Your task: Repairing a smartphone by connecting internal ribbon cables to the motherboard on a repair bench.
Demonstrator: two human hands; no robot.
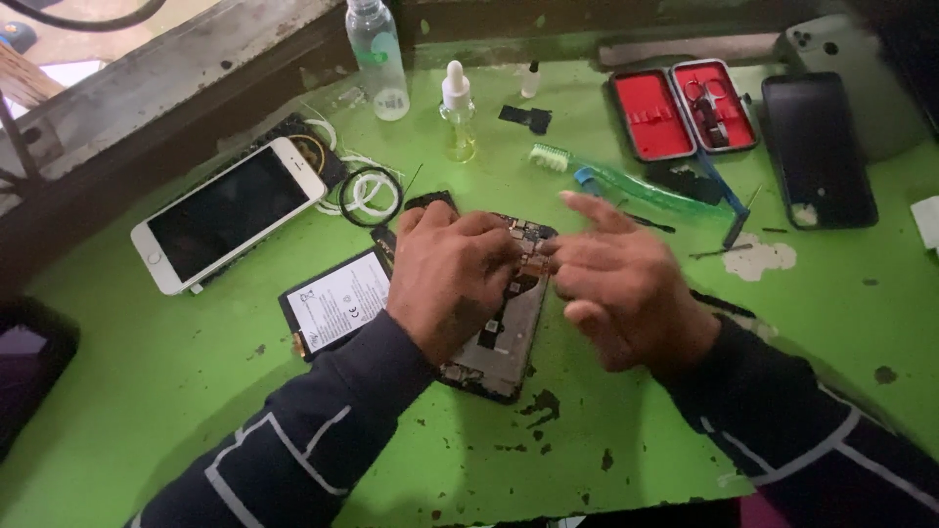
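- Left hand rests on an opened phone lying on the green table.
- Right hand touches the phone's upper end.
- A loose battery lies just left.
- A white phone sits farther left.

A white smartphone is laid face up near the left edge of the green table, with a loose battery beside it. A clear spray bottle, a dropper bottle, a green toothbrush and an open red tool case are set along the far edge.
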